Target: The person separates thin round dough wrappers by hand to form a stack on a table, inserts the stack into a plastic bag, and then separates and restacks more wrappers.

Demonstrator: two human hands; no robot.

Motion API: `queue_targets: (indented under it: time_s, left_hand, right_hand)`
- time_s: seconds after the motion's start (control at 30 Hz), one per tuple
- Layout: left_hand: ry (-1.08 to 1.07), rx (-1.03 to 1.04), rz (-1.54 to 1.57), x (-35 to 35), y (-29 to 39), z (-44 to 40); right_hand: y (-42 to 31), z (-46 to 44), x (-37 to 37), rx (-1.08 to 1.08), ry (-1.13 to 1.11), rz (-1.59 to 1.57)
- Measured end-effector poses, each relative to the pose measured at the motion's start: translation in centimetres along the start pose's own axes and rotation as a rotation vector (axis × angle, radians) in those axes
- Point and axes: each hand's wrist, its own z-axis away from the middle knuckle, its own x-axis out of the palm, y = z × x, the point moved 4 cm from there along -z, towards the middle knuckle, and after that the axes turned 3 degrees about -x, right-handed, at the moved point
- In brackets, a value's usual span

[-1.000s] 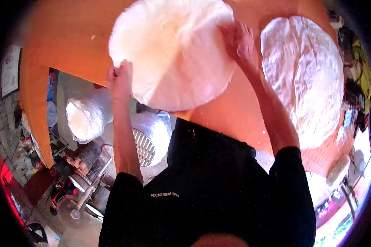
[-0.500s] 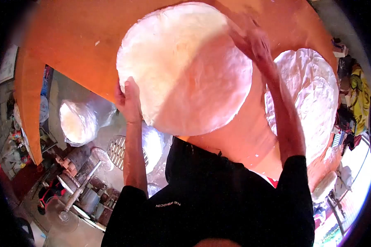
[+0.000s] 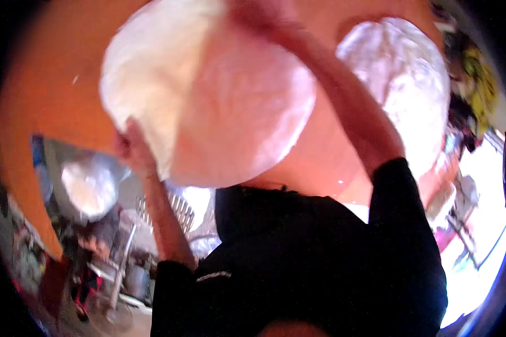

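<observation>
A large, pale, round stack of thin dough sheets (image 3: 236, 129) lies over the orange tabletop, half lit and half in shadow. At its lower left edge, my left hand (image 3: 134, 149) grips the rim, thumb on top and fingers mostly hidden at the side. My right hand (image 3: 258, 16) reaches across to the far edge of the stack. Motion blur smears its fingers, so their hold on the edge cannot be made out. To the right of my right forearm rests a second round pile of wrinkled pale sheets (image 3: 402, 84).
The orange table (image 3: 67, 106) has a cut-out side on the left. Below it stand a plastic-wrapped pale bundle (image 3: 90, 188), a slatted round stool (image 3: 177, 212) and a metal pot (image 3: 136, 281). Yellow cloth (image 3: 479, 84) and clutter line the right side.
Both hands and the round stack have shifted left in view. My right hand has moved left along the far edge and is now blurred. The whole view has also turned somewhat.
</observation>
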Motion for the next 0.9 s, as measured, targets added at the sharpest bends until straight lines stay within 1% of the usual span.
queue_targets:
  time_s: [0.03,0.07,0.1,0.17,0.2,0.23,0.27,0.3,0.37,0.4,0.47,0.5,0.57,0.6,0.63,0.67,0.7,0.77,0.8,0.83,0.87,0.9]
  left_hand:
    - [-0.017,-0.002,0.001,0.5,0.1,0.1]
    - [-0.035,-0.004,0.001,1.1,0.2,0.3]
    - [-0.042,0.162,-0.296,2.1,2.3,1.1]
    - [0.012,0.32,-0.331,1.2,0.5,-0.1]
    - [-0.005,0.323,-0.417,1.2,0.8,-0.2]
    - [-0.017,0.33,-0.503,1.1,1.1,-0.2]
    - [0.042,0.425,-0.547,0.3,-0.3,-1.2]
    - [0.027,0.436,-0.534,0.8,0.3,-0.8]
    - [0.037,0.262,-0.527,1.0,0.9,-0.2]
    - [0.017,0.272,-0.531,1.1,1.4,0.6]
    - [-0.051,0.256,-0.287,2.3,2.0,1.3]
    - [-0.083,0.247,-0.162,3.0,2.4,1.6]
    - [-0.112,0.245,-0.185,2.6,2.0,0.6]
    - [-0.143,0.243,-0.241,1.8,1.0,-0.4]
    - [-0.165,0.214,-0.324,0.9,0.4,-1.4]
    - [-0.188,0.187,-0.408,0.0,-0.2,-2.5]
    - [-0.189,0.196,-0.394,0.1,-0.7,-3.4]
    - [-0.252,0.283,-0.217,-0.8,-0.7,-4.2]
    - [-0.249,0.275,-0.451,-1.3,0.2,-4.4]
    - [-0.244,0.284,-0.454,-0.7,2.6,-2.9]
    - [-0.193,0.314,-0.431,0.1,6.1,-0.3]
    - [-0.146,0.344,-0.404,0.8,8.2,1.5]
  right_hand:
    - [-0.2,-0.2,1.3,-0.011,0.069,0.104]
    - [-0.7,-0.1,0.0,0.038,0.021,0.05]
    - [-1.3,1.0,-2.7,-0.011,-0.029,0.11]
    - [-1.0,0.3,-2.6,0.172,-0.028,-0.258]
    - [-1.1,-0.3,-0.7,0.367,0.191,-0.326]
    - [-1.2,0.2,-2.8,0.419,0.205,-0.227]
    - [-2.0,1.4,-5.2,0.317,0.245,0.05]
    - [-3.1,3.0,-7.7,0.21,0.273,0.324]
    - [-6.4,8.2,-14.2,0.08,0.347,-0.141]
    - [-6.6,10.5,-13.1,0.101,0.35,-0.136]
    - [-6.8,14.7,-9.2,0.078,0.374,-0.365]
    - [-6.7,14.4,-9.5,0.084,0.392,-0.347]
    - [-7.0,13.9,-8.7,0.082,0.108,-0.241]
    - [-6.0,14.6,-11.7,0.101,-0.056,-0.419]
    - [-5.3,17.6,-13.2,0.126,-0.056,-0.421]
    - [-3.8,20.5,-15.5,0.161,0.13,-0.396]
    - [-2.3,23.1,-17.6,0.187,0.319,-0.371]
    - [2.2,32.5,-18.0,0.409,0.133,-0.203]
    - [4.5,37.8,-18.2,0.581,0.047,-0.228]
    - [6.3,42.3,-20.3,0.603,0.016,-0.1]
    - [8.2,46.8,-20.3,0.692,-0.149,-0.029]
    - [9.7,51.0,-20.6,0.733,-0.188,-0.096]
